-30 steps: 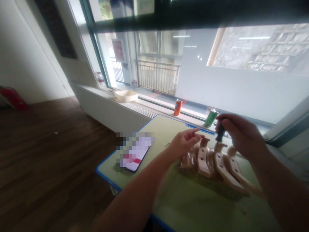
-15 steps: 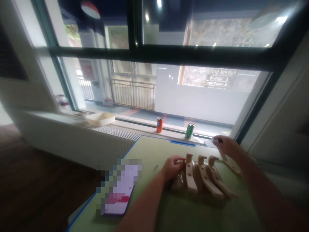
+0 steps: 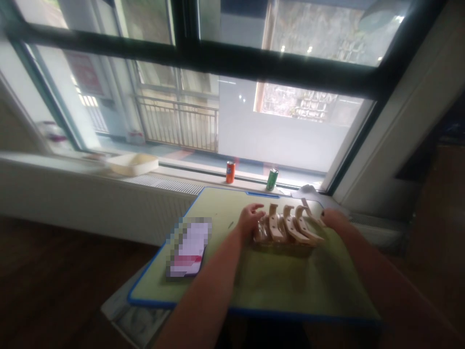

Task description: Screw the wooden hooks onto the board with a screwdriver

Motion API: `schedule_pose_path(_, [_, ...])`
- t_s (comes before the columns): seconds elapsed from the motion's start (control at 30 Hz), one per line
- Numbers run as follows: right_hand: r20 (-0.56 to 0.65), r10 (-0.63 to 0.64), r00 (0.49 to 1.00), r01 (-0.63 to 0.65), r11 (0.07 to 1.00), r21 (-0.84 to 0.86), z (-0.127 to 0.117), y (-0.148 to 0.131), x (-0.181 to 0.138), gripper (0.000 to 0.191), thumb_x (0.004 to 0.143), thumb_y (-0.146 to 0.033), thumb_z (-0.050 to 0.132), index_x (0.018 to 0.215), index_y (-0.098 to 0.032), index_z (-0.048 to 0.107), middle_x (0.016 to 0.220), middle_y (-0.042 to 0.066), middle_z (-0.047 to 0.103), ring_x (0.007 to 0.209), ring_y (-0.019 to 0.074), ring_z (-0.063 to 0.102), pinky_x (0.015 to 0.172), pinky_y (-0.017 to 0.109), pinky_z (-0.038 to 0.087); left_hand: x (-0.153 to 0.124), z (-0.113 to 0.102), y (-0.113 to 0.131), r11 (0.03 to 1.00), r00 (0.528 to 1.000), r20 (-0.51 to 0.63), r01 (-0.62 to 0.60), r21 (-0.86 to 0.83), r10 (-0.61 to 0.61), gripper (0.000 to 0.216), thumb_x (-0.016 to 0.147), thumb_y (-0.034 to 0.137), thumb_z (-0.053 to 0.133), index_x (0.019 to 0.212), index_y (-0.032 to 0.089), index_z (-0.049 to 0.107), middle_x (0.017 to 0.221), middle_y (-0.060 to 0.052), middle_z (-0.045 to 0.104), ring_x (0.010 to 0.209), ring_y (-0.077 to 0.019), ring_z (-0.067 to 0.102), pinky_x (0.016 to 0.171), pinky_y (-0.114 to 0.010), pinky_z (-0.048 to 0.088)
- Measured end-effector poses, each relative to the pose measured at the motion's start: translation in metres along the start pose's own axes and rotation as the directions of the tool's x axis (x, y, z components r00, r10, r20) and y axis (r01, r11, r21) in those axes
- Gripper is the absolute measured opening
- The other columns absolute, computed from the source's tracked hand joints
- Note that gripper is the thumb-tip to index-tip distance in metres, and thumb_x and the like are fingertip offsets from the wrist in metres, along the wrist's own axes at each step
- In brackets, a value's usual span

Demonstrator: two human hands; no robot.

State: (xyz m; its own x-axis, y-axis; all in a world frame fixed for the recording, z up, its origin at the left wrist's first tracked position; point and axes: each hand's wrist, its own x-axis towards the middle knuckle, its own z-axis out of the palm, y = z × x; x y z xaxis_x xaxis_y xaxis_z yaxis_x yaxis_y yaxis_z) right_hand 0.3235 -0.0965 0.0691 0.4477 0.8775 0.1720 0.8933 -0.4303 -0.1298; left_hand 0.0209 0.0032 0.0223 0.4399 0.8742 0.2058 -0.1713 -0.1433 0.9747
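Several curved pale wooden pieces with dark holes, one of them a curved wooden piece [image 3: 275, 224], stand in a row across a clear plastic-wrapped bundle [image 3: 260, 231]. My left hand [image 3: 250, 217] is at the bundle's left end, fingers stretched and slightly apart. At the right end, my right hand [image 3: 334, 219] is closed, with a small dark spot at its fingertips; what it holds is too blurred to make out. Another wooden piece [image 3: 311, 211] leans close beside those fingertips. Whether they touch it I cannot tell.
A phone [image 3: 191, 249], partly pixelated, lies on the blue-edged green table [image 3: 218, 291] at left. On the sill behind are an orange can [image 3: 230, 172], a green can [image 3: 272, 180], a cream tray [image 3: 132, 167] and crumpled white paper [image 3: 308, 192].
My right hand has come back from the white paper at the sill to the right end of the wooden pieces. My left hand's fingers have lifted a little. The camera view has shifted.
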Motion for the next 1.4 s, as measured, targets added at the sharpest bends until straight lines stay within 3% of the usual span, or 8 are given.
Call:
schedule_pose_path(0.17, [-0.027,-0.096,0.995,0.093,0.990,-0.108,-0.058,-0.033,-0.011,0.026,0.085,-0.034,0.052,0.088,-0.012,0.065,0.087,0.010,0.065,0.080,0.0198,0.061,0.071,0.033,0.047,-0.003,-0.003,0.022,0.989,0.987,-0.089,-0.140,-0.046,0.136,0.039,0.077,0.036,0.061,0.109,0.014,0.060,0.110,-0.012,0.063,0.103,-0.0185,0.058,0.094,-0.035,0.044])
schedule_pose_path(0.4, [-0.241,-0.158,0.958,0.135,0.985,-0.111,-0.139,-0.095,-0.054,0.032,0.079,-0.042,0.049,0.076,-0.016,0.067,0.073,0.008,0.065,0.067,0.0192,0.058,0.055,0.028,0.037,-0.015,0.006,0.034,0.977,0.978,0.052,-0.197,-0.086,0.202,0.062,0.066,0.032,0.073,0.122,0.017,0.051,0.121,-0.015,0.057,0.109,-0.0237,0.055,0.092,-0.041,0.045])
schedule_pose_path(0.57, [-0.031,-0.332,0.943,0.330,0.920,0.212,-0.136,-0.158,-0.098,0.029,0.077,-0.041,0.054,0.071,-0.015,0.066,0.063,0.004,0.065,0.052,0.0120,0.055,0.048,0.023,0.036,-0.022,0.009,0.050,0.945,0.950,0.069,-0.292,-0.148,0.305,0.038,0.076,0.037,0.063,0.107,0.016,0.060,0.103,-0.010,0.064,0.095,-0.0196,0.061,0.083,-0.035,0.049])
schedule_pose_path(0.73, [0.164,-0.467,0.869,0.309,0.772,0.556,-0.115,-0.190,-0.111,0.029,0.081,-0.043,0.052,0.077,-0.016,0.063,0.057,0.002,0.063,0.043,0.0106,0.056,0.040,0.021,0.041,-0.015,-0.004,0.043,0.981,0.978,-0.076,-0.193,0.022,0.194,0.032,0.084,0.039,0.044,0.089,0.013,0.062,0.072,-0.003,0.063,0.061,-0.0117,0.059,0.057,-0.024,0.046])
schedule_pose_path(0.8, [0.182,-0.521,0.834,0.243,0.643,0.726,-0.113,-0.188,-0.109,0.027,0.082,-0.044,0.052,0.084,-0.018,0.061,0.064,0.002,0.066,0.044,0.0111,0.059,0.040,0.022,0.045,-0.011,-0.009,0.033,0.984,0.984,-0.089,-0.147,0.102,0.156,0.031,0.082,0.038,0.045,0.078,0.013,0.062,0.058,-0.001,0.058,0.050,-0.0100,0.053,0.049,-0.022,0.040])
schedule_pose_path(1.1, [-0.243,-0.296,0.924,0.283,0.100,0.954,-0.138,-0.129,-0.094,0.018,0.081,-0.036,0.059,0.080,-0.019,0.056,0.062,-0.003,0.056,0.047,0.0107,0.057,0.043,0.023,0.046,0.002,-0.019,0.000,0.918,0.995,-0.075,-0.029,0.396,0.063,0.030,0.074,0.035,0.053,0.051,0.015,0.056,0.048,0.002,0.051,0.049,-0.0106,0.045,0.052,-0.023,0.030])
schedule_pose_path(1.3, [-0.047,-0.056,0.997,0.022,-0.381,0.924,-0.102,-0.048,-0.054,0.015,0.081,-0.033,0.057,0.077,-0.019,0.055,0.059,-0.005,0.043,0.044,0.0067,0.044,0.035,0.019,0.034,0.004,-0.021,-0.008,0.925,0.996,-0.086,0.019,0.381,0.015,0.019,0.068,0.032,0.060,0.062,0.014,0.060,0.054,0.001,0.054,0.052,-0.0116,0.047,0.052,-0.023,0.033])
schedule_pose_path(1.4, [0.064,0.004,0.998,-0.056,-0.429,0.902,-0.054,-0.014,-0.033,0.013,0.082,-0.029,0.056,0.074,-0.020,0.052,0.057,-0.006,0.041,0.043,0.0049,0.041,0.035,0.016,0.033,0.008,-0.021,-0.009,0.953,0.992,-0.123,0.055,0.299,-0.018,0.016,0.067,0.025,0.059,0.078,0.014,0.062,0.069,-0.003,0.063,0.058,-0.0126,0.054,0.054,-0.023,0.039])
